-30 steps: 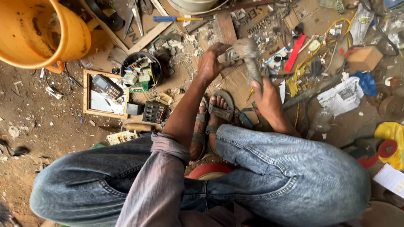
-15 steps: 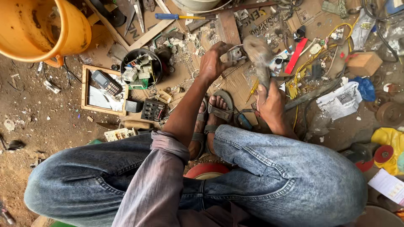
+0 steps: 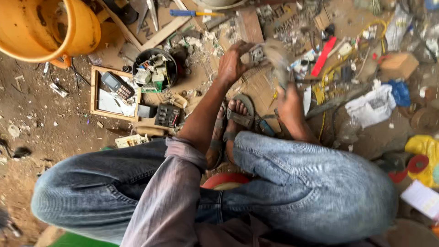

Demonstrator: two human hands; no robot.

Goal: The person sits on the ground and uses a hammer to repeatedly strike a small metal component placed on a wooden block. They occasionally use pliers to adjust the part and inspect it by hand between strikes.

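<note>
Small metal part (image 3: 256, 55) in left hand (image 3: 232, 64), beside scrap-filled black bowl (image 3: 153, 68).

one orange bucket (image 3: 50, 27). one wooden tray (image 3: 94, 91). one round black bowl (image 3: 153, 55) of scrap parts. two sandals (image 3: 241, 114). one blue-handled screwdriver (image 3: 192, 13). one red strip (image 3: 323, 56). two hands (image 3: 233, 64). one cardboard box (image 3: 398, 65).

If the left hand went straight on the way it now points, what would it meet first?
Probably the brown wooden board lying just past the small metal part that the left hand grips; depth is unclear.
</note>
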